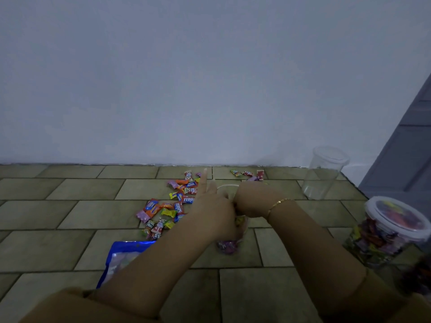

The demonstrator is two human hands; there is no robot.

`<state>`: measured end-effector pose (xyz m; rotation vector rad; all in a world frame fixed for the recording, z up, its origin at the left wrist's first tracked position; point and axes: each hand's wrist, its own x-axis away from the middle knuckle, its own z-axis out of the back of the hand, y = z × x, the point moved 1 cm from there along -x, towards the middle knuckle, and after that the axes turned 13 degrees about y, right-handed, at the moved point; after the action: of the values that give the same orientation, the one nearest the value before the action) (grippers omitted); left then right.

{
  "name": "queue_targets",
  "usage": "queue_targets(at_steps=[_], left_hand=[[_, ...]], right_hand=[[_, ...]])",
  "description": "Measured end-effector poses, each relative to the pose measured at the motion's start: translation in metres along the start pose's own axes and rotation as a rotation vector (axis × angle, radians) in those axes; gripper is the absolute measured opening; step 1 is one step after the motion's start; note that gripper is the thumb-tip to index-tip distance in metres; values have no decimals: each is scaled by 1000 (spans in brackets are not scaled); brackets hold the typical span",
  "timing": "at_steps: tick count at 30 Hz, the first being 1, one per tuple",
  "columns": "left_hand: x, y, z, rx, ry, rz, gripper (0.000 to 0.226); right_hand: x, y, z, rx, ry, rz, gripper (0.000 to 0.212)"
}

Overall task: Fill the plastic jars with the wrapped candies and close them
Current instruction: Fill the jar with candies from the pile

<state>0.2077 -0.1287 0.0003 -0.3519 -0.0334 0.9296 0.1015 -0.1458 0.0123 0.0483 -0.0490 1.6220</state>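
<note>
Head view, setting: a tiled floor [70,213] is seen running up to a pale wall [186,78]; a grey door [405,145] is seen at the far right.
Head view, jar in hand: a clear plastic jar [229,243] is seen between the two hands, mostly hidden by them; a few wrapped candies are glimpsed in its bottom, and its open rim is just seen behind the hands.
Left hand: the left hand [217,213] is laid against the jar's side with the index finger stretched straight out; the other fingers are hidden, so a grip on the jar cannot be confirmed.
Right hand: the right hand [250,201], with a gold bracelet [278,205] at the wrist, is held curled over the jar's mouth; whether candies are pinched inside it cannot be told.
Loose candies: a scatter of wrapped candies [172,206] is spread on the floor just left of the hands, and a smaller group [248,174] lies near the wall.
Other jars: an empty jar [323,173] stands unlidded near the wall, and a filled, lidded jar [387,231] stands at the right.
Candy bag: a blue bag [121,257] lies beneath the left forearm.
Step in hand: filling of the middle jar is judged under way, at an early stage.
Next move: more candies are to be gathered from the left scatter and dropped in while the jar is steadied upright; a lid is needed afterwards, and none loose is seen.
</note>
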Motion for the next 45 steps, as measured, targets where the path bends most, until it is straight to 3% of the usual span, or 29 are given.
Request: queue_targets(at_steps=[6,11,15,17,20,23,26,29,30,35,45], left_hand=[[8,-2,-11,256,231,114,65],[12,-6,-39,758,466,200,101],[10,-2,-74,1351,323,381,130],[11,2,-84,1563,222,442,129],[12,5,-98,1500,127,435,91],[6,8,-109,1475,72,444,80],[-3,9,-115,1474,85,473,80],[-15,10,-123,1494,131,511,87],[-20,11,-127,1502,146,529,89],[-41,5,-128,1486,259,559,86],[-76,-6,-140,1463,331,563,80]], right_hand=[[12,10,3,-118,73,35,30],[32,27,19,-657,250,-84,31],[32,39,11,-954,480,-246,27],[26,46,-2,-1024,578,-342,31],[17,52,-27,-1043,638,-429,26],[2,58,-53,-955,618,-483,23],[-18,65,-84,-869,521,-527,31],[-36,69,-106,-485,401,-375,40],[-42,69,-111,-465,380,-393,45],[-79,70,-141,-409,312,-473,101],[-135,87,-145,-440,418,-557,103]])
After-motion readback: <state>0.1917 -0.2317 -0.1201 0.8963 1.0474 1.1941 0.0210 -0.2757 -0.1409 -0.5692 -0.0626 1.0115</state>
